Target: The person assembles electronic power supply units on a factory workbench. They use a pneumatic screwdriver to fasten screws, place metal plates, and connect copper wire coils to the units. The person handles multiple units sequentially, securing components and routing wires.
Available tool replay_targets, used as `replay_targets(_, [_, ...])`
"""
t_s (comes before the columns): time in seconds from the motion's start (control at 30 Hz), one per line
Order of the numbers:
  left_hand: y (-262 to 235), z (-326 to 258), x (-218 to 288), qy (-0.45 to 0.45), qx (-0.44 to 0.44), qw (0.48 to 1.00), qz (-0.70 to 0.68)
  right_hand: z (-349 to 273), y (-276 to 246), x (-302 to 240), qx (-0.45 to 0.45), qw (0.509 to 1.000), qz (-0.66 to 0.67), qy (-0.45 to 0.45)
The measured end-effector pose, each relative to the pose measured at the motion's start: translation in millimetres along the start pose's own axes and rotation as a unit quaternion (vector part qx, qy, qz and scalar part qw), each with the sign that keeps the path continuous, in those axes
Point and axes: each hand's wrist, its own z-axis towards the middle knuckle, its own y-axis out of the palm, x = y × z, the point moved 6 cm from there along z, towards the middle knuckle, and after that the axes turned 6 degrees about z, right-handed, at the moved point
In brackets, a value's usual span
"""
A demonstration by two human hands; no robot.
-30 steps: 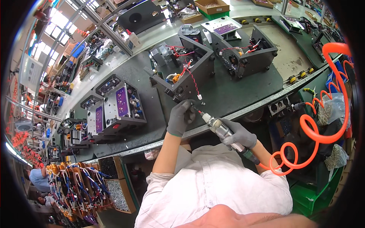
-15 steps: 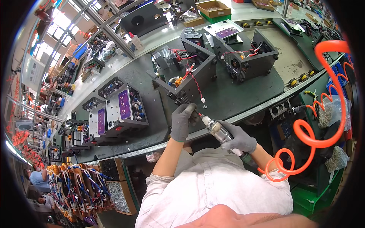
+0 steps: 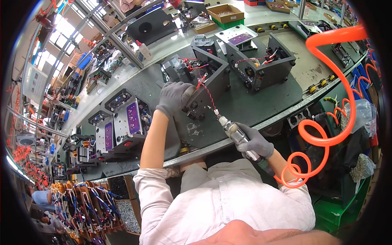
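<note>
In my gloved right hand (image 3: 257,143) is a pneumatic screwdriver (image 3: 237,134), its tip pointing away from me toward the bench. My gloved left hand (image 3: 174,98) is closed over the near left corner of an open black metal housing (image 3: 217,77); its fingertips are partly hidden. Red and black twisted wires with a white connector (image 3: 216,111) hang from that housing close to the screwdriver's tip. Farther right sits a second open black housing (image 3: 261,69) with wires inside. At left on the bench are units with purple circuit boards (image 3: 132,117).
An orange coiled air hose (image 3: 326,141) loops down at right to the screwdriver. The bench's metal edge (image 3: 253,126) runs in front of me. Bundled wire harnesses (image 3: 83,204) and a box of small metal parts (image 3: 128,216) are at lower left. A cardboard box (image 3: 224,14) stands at the back.
My left hand has moved from beside the screwdriver's tip, left and away from me, onto the black housing's corner. My right hand still holds the screwdriver in nearly the same place.
</note>
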Motion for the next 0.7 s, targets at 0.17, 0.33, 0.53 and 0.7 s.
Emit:
replay_targets(0.17, [5.3, 1.3, -6.1, 0.043, 0.098, 0.994, -0.012, 6.9, 6.7, -4.1, -0.004, 0.998, 0.049, 0.026])
replay_targets(0.33, [-2.0, 2.1, -4.5, 0.042, 0.131, 0.988, -0.064, 15.9, 6.6, -6.1, -0.004, 0.998, 0.051, 0.036])
replay_targets(0.53, [1.4, -0.6, -6.6, 0.028, 0.132, 0.990, -0.050, 30.9, 9.7, -9.6, -0.007, 0.998, 0.051, 0.043])
replay_targets(0.7, [4.6, -2.2, -8.2, 0.032, 0.112, 0.993, -0.034, 33.6, 10.5, -12.2, -0.012, 0.996, 0.068, 0.058])
